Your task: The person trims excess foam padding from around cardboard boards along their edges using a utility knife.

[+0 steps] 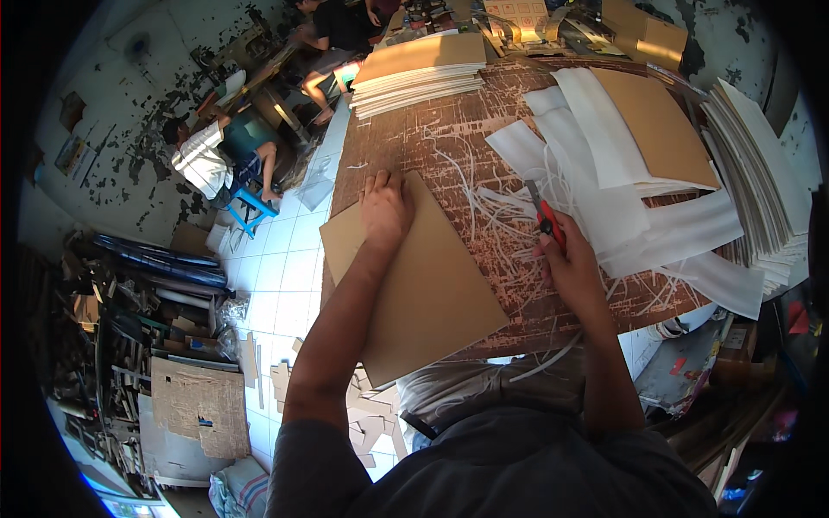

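A brown cardboard sheet (432, 276) lies at a slant on the worn wooden table (406, 147), its near corner jutting past the front edge. My left hand (386, 207) rests flat on the sheet's far part, fingers stretched out. In my right hand (570, 263) is a red utility knife (549, 223), its blade pointing away from me. The knife is to the right of the sheet and apart from it, over thin white foam strips (505, 207) scattered across the tabletop.
White foam sheets (596, 181) lie at the right, with a brown board (661, 125) on top. Stacked boards (423, 73) stand at the far left, another stack (760, 181) at the right edge. Cardboard scraps (376, 414) litter the floor. A person (207, 155) sits on a blue stool.
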Tool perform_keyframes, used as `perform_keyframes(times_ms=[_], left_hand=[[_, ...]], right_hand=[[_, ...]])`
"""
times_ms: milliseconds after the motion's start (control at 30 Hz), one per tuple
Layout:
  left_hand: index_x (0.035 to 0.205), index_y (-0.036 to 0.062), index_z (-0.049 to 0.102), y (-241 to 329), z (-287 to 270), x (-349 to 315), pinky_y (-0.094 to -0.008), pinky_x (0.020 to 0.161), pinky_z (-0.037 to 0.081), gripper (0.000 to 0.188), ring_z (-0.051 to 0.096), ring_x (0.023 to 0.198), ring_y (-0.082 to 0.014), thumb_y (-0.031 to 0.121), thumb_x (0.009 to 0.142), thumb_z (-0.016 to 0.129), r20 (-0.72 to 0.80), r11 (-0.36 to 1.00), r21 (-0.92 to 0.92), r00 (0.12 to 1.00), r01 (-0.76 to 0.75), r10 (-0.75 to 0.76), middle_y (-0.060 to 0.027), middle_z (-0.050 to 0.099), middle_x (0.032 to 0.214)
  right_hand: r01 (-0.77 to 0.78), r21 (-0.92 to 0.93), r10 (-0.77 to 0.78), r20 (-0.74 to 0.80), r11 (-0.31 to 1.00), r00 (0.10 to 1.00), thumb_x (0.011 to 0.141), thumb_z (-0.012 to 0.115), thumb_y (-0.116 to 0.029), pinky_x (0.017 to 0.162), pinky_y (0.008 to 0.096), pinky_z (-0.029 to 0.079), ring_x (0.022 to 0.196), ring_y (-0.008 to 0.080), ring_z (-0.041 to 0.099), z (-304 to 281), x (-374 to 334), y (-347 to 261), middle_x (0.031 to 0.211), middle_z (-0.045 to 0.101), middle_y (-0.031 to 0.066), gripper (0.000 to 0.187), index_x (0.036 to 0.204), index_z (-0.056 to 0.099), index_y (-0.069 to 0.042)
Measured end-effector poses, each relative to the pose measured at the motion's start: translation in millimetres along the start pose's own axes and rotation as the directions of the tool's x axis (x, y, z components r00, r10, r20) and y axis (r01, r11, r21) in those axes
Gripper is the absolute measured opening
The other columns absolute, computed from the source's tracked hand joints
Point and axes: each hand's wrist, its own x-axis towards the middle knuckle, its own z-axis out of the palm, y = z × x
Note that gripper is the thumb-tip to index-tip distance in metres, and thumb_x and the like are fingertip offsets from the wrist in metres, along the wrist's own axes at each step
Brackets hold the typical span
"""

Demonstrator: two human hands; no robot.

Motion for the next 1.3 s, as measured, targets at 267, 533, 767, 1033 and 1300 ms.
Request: perform_keyframes(times_ms=[267, 533, 767, 1033, 1300], left_hand=[[0.135, -0.0015, 0.058, 8.3, -10.0, -32.9, -0.0512, 0.112, 0.042, 0.046, 0.052, 0.132, -0.0447, 0.03, 0.102, 0.055, 0.124, 0.997, -0.042, 0.99, -0.058, 0.063, -0.0239, 0.056, 0.142], [0.156, -0.0031, 0.033, 50.0, -43.9, -76.2, -0.0563, 0.126, 0.013, 0.066, 0.02, 0.155, -0.0413, 0.041, 0.108, 0.038, 0.351, 0.994, -0.109, 0.935, -0.01, 0.048, -0.0243, 0.027, 0.165], [0.156, 0.0004, 0.035, 51.7, -44.4, -77.8, -0.0548, 0.126, 0.017, 0.062, 0.024, 0.154, -0.0396, 0.04, 0.109, 0.037, 0.333, 0.998, -0.047, 0.942, -0.034, 0.048, -0.0228, 0.031, 0.164], [0.155, 0.0017, 0.039, 47.9, -37.9, -80.8, -0.0551, 0.125, 0.02, 0.061, 0.028, 0.153, -0.0394, 0.04, 0.107, 0.04, 0.28, 0.998, -0.061, 0.959, -0.032, 0.048, -0.0228, 0.035, 0.161], [0.155, 0.0021, 0.038, 48.6, -40.8, -79.6, -0.054, 0.126, 0.018, 0.062, 0.026, 0.153, -0.0387, 0.042, 0.107, 0.036, 0.296, 0.997, -0.068, 0.954, -0.019, 0.038, -0.0225, 0.034, 0.162]], right_hand=[[0.015, 0.01, -0.015, 0.029, 1.0, 0.999, 0.102, 0.05, -0.004, 0.056, 0.0259, 0.052, 0.064, 0.0099, 0.059, -0.5, 4.0, 0.5, 0.096, 0.065, 0.0081, 0.049, 0.15, 0.039, -0.006], [0.041, -0.009, -0.041, 0.015, 0.999, 0.999, 0.103, 0.049, -0.003, 0.063, 0.0277, 0.053, 0.065, 0.0113, 0.06, 1.2, 3.1, -2.9, 0.098, 0.065, 0.0099, 0.051, 0.152, 0.036, -0.008], [0.124, -0.079, -0.124, 0.002, 0.989, 0.992, 0.104, 0.047, -0.003, 0.058, 0.0302, 0.053, 0.057, 0.0123, 0.06, 3.8, -0.4, -29.1, 0.096, 0.069, 0.0118, 0.049, 0.152, 0.039, -0.008], [0.161, -0.188, -0.1, 0.297, 0.969, 0.95, 0.102, 0.052, -0.007, 0.06, 0.0358, 0.056, 0.061, 0.0226, 0.067, 58.4, 57.5, -66.2, 0.09, 0.071, 0.0155, 0.041, 0.142, 0.05, -0.005], [0.467, -0.49, -0.366, 0.292, 0.736, 0.884, 0.096, 0.057, -0.01, 0.086, 0.0511, 0.055, 0.101, 0.0435, 0.068, 124.2, 126.2, -27.8, 0.106, 0.071, 0.0266, 0.037, 0.132, 0.06, -0.004]])
